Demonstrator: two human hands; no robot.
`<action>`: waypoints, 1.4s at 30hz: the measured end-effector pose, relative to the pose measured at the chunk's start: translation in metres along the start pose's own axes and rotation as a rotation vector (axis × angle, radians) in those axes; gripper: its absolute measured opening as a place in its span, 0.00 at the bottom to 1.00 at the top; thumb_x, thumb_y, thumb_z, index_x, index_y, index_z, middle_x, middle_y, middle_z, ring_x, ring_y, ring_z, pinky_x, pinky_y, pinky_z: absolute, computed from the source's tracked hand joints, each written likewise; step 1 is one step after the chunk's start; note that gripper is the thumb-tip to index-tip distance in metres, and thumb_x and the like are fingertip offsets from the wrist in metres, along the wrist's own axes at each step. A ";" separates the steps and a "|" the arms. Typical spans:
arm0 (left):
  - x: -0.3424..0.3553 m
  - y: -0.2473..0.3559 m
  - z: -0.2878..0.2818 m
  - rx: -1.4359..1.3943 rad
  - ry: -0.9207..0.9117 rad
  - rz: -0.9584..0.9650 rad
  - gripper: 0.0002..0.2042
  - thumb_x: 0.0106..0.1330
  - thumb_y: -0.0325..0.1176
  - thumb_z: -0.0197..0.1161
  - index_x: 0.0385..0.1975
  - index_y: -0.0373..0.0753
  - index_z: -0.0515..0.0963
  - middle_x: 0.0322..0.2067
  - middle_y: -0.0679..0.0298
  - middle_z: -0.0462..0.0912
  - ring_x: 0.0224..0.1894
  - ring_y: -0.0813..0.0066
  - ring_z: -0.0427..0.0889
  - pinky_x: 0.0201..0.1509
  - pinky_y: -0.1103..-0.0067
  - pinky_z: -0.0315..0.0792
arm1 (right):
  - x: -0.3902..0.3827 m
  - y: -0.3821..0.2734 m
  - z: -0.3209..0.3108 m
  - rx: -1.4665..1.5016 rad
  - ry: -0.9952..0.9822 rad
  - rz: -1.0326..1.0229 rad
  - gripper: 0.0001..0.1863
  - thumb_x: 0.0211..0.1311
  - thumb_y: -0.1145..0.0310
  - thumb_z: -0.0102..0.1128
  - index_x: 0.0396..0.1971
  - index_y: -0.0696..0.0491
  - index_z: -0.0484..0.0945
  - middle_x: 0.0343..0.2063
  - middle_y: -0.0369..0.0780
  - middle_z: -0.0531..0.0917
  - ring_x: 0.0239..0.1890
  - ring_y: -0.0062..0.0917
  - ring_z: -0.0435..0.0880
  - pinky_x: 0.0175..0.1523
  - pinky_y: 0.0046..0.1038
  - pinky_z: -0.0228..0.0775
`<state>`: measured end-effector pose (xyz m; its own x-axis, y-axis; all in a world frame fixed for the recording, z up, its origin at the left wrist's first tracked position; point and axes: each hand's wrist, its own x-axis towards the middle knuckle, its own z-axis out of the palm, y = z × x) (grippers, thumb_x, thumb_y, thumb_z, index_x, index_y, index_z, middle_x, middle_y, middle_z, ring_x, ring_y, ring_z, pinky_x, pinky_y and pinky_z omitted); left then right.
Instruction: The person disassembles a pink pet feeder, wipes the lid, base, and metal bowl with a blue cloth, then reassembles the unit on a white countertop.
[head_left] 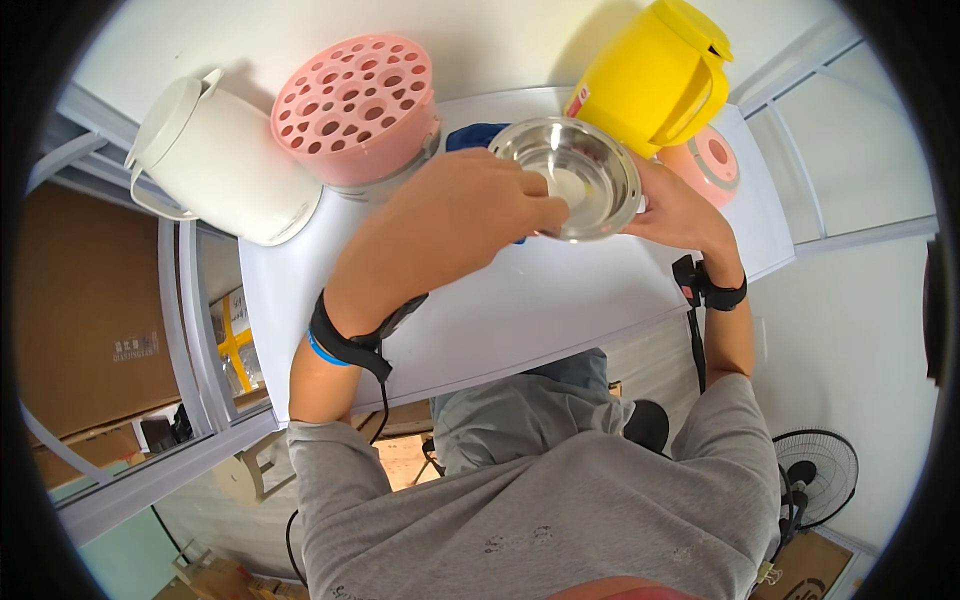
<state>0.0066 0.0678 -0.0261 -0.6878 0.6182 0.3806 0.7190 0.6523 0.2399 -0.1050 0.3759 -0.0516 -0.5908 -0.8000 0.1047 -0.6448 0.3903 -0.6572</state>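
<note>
A shiny stainless steel bowl (590,165) is held tilted above the white table, its open side facing me. My right hand (675,205) grips it from the right, with the fingers partly hidden behind it. My left hand (480,208) is closed at the bowl's left rim, fingers curled over the edge. The undersides of those fingers are hidden. A dark blue cloth-like thing (475,136) shows behind my left hand, and a bit of blue peeks out below it. I cannot tell whether it lies on the table or touches the hand.
On the white table (480,320), a white jug (225,165) and a pink, hole-topped container (350,110) stand at the left. At the right are a yellow jug (650,75) and a pink round object (708,165). A black fan (820,475) stands on the floor at lower right.
</note>
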 end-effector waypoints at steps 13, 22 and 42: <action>0.024 0.030 0.053 -0.016 -0.121 0.183 0.11 0.63 0.27 0.74 0.44 0.44 0.84 0.45 0.70 0.87 0.48 0.66 0.88 0.52 0.71 0.82 | -0.081 0.132 -0.075 -0.631 0.469 0.249 0.39 0.64 0.55 0.85 0.75 0.39 0.78 0.76 0.49 0.76 0.72 0.51 0.79 0.74 0.49 0.78; 0.047 0.036 0.072 -0.077 -0.235 0.222 0.06 0.71 0.30 0.70 0.44 0.42 0.85 0.41 0.68 0.87 0.45 0.66 0.88 0.48 0.69 0.81 | -0.076 0.187 -0.078 -0.654 0.286 0.421 0.59 0.55 0.42 0.85 0.87 0.32 0.65 0.85 0.57 0.63 0.79 0.69 0.69 0.79 0.60 0.72; 0.086 0.034 0.091 0.015 -0.007 0.307 0.16 0.63 0.28 0.77 0.48 0.45 0.81 0.62 0.72 0.88 0.57 0.66 0.88 0.58 0.68 0.84 | -0.128 0.138 -0.120 1.166 0.338 0.629 0.44 0.87 0.33 0.48 0.83 0.55 0.67 0.72 0.49 0.83 0.67 0.42 0.90 0.62 0.54 0.93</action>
<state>-0.0373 0.1836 -0.0664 -0.4394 0.7903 0.4270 0.8917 0.4411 0.1012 -0.1768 0.5866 -0.0656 -0.8269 -0.4169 -0.3773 0.4537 -0.0982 -0.8857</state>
